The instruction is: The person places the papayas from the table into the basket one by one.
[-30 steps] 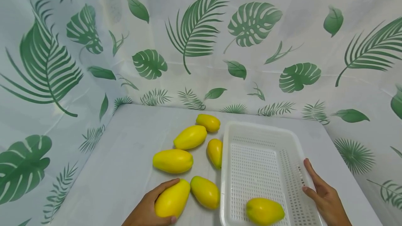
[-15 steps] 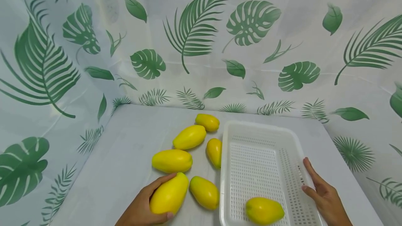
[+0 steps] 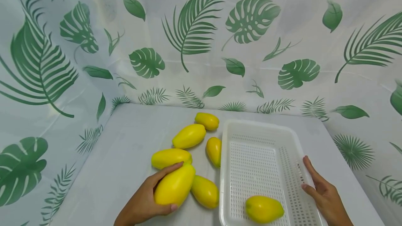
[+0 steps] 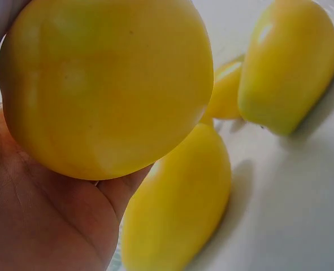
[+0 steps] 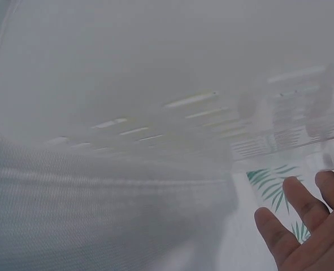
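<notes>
My left hand (image 3: 147, 191) grips a large yellow papaya (image 3: 175, 185), fingers over its far side and thumb along its near side. In the left wrist view the held papaya (image 4: 104, 84) fills the upper left, above the palm. My right hand (image 3: 325, 193) holds the right rim of a white perforated plastic basket (image 3: 251, 159). The right wrist view shows some fingers (image 5: 305, 206) extended outside the basket wall. One papaya (image 3: 264, 209) lies inside the basket near its front. Another papaya (image 3: 205, 191) rests on the table between the held one and the basket.
More papayas lie left of the basket: one papaya (image 3: 214, 152) against its wall, one papaya (image 3: 171, 158) behind the left hand, and two papayas (image 3: 189, 136) farther back. A white table (image 3: 125, 149) carries everything. Leaf-printed sheeting (image 3: 201, 62) hangs around it.
My left hand first draws the papaya slightly left, then moves it up and right, where it now overlaps neighbouring papayas in the head view. The right hand and basket stay in place.
</notes>
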`<state>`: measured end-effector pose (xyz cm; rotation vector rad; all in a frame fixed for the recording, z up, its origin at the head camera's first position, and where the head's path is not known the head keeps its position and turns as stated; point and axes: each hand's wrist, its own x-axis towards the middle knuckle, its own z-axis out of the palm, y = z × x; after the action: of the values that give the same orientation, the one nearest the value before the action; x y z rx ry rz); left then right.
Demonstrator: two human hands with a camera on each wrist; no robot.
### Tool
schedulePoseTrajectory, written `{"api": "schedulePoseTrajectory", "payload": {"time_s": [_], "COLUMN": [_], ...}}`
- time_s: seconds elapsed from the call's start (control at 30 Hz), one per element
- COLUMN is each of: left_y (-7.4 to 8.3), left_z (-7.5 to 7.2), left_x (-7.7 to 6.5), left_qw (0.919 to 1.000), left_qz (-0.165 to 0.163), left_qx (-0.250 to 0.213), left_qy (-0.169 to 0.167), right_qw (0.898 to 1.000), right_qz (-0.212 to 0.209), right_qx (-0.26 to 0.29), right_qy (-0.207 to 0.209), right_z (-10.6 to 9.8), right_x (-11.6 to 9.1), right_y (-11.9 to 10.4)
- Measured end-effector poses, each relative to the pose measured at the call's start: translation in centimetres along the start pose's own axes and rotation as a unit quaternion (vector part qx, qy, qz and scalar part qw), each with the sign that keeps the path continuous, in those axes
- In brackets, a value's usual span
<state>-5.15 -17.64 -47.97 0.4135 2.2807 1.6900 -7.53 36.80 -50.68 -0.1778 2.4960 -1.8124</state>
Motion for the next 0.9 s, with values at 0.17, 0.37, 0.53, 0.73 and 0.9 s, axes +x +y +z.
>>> {"api": "schedulePoseTrajectory", "payload": {"time_s": [0.17,0.37,0.53,0.73,0.9], "left_y": [0.7,2.3,2.7,3.4,4.1], "left_z": [0.0,0.3,0.6,1.1,1.4], "left_x": [1.1,2.2,3.4,4.6,5.6], "left_qw": [0.9996,0.9996,0.9969,0.9939,0.99], "left_qz": [0.028,0.023,0.073,0.1,0.124], "left_qx": [-0.004,0.002,-0.004,-0.002,-0.013], "left_qy": [-0.007,-0.018,-0.029,-0.045,-0.065], "right_qw": [0.999,0.997,0.995,0.994,0.994], "right_qz": [0.015,0.029,0.022,0.027,0.025], "right_qx": [-0.028,-0.067,-0.094,-0.107,-0.106], "right_qy": [0.006,0.012,0.018,0.02,0.021], "right_z": [0.1,0.2,0.2,0.3,0.3], "right_x": [0.0,0.0,0.0,0.0,0.0], "right_y": [0.0,-0.1,-0.1,-0.1,-0.2]}}
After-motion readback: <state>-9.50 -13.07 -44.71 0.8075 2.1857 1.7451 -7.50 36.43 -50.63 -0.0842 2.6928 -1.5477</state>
